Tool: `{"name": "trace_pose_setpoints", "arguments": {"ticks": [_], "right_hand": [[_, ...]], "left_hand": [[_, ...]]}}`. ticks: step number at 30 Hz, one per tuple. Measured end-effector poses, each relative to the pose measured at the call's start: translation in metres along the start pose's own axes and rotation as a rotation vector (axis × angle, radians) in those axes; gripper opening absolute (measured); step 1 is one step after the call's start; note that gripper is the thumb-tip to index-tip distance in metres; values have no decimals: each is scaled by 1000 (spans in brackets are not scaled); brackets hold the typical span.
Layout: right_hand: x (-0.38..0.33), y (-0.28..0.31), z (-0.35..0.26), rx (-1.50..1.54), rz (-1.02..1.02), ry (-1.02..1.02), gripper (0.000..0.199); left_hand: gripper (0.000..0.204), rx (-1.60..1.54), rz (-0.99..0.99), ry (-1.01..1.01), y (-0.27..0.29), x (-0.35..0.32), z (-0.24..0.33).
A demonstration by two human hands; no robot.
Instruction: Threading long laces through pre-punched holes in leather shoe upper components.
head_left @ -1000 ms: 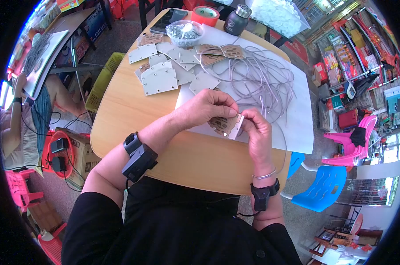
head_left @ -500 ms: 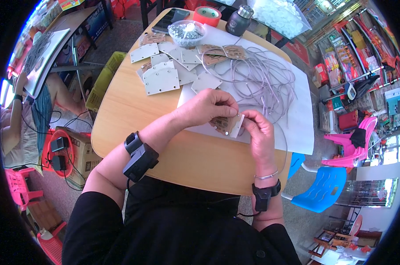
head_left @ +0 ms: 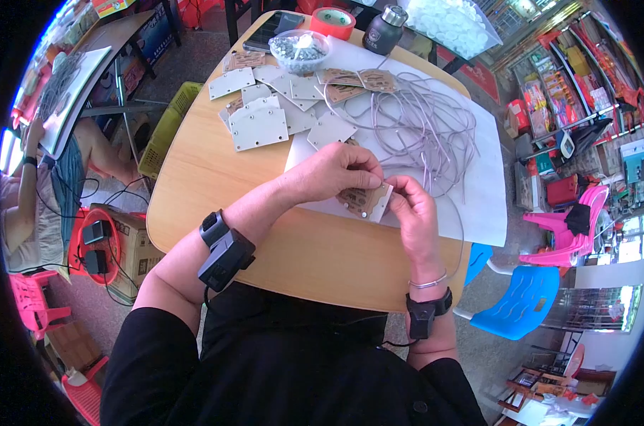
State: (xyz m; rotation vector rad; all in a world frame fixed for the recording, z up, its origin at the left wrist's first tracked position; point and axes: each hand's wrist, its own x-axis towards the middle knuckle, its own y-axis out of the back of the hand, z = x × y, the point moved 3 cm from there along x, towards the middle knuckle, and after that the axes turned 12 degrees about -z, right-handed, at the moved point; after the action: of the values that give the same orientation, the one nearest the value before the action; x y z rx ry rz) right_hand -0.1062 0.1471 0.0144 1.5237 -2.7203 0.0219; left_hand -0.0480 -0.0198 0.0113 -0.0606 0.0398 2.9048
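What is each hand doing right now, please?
Left hand: closed, pinching the small grey plate.
Right hand: closed on the same plate's other edge.

Bare tabletop leftward; wires, plates ahead

A small shop-side work spot: a wooden worktop piled with plates and wires, packed goods shelves, plastic chairs beside.
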Motion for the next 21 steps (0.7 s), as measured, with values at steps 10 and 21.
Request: {"name": "trace_pose_setpoints", "arguments": {"ticks": [10,21], "right_hand": [[0,1,1,-41,-41,-36,13],[0,3,4,131,7,11,11]], "left_hand": [[18,126,-18,3,-1,-1,1],[18,145,-1,-30,-1,-1,5]]}}
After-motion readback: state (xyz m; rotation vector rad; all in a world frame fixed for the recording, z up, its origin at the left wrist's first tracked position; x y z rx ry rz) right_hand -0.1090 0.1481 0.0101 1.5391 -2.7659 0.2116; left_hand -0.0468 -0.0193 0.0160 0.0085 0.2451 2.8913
